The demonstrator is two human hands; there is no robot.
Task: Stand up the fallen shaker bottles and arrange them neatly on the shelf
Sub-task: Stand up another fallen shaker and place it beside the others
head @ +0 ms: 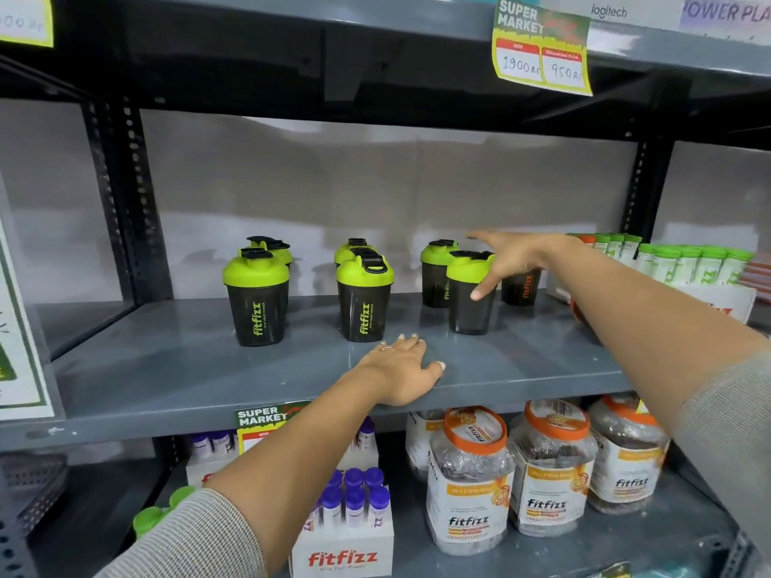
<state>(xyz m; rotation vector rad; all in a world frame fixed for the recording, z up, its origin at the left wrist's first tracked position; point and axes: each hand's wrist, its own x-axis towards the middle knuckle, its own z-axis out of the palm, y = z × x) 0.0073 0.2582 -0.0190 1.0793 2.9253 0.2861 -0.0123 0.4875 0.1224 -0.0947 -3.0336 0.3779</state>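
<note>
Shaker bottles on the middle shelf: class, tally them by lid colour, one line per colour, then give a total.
Green-lid shaker bottles: 6
Shaker bottle with orange print, its lid hidden behind the right hand: 1
Total: 7, all standing upright

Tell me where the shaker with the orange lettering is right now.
In the head view the orange-lettered shaker stands at the right end of the grey shelf, behind the right hand, between the green-lid shakers and the green-capped tubes.
</note>
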